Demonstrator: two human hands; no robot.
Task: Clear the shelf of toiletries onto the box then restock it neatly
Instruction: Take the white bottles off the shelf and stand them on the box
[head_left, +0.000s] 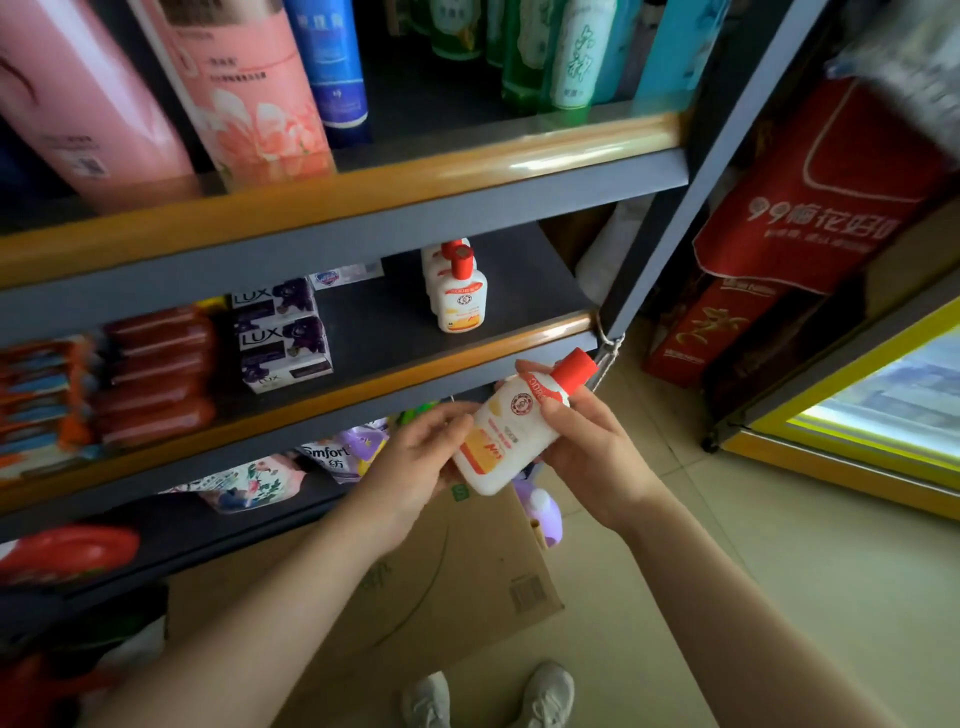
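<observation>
Tilting in both hands (519, 447), the bottle (511, 434) points cap up-right.

Two bare forearms, no sleeves in view, no watch, ring or bracelet visible on wrists or fingers. Left hand (415, 457) and right hand (587, 452) both ungloved, nails short and unpainted where visible. Below, at the bottom edge, a pair of pale grey-white lace-up sneakers (488, 696), toes rounded, laces light. Nothing of legs or clothing visible above the shoes.
</observation>
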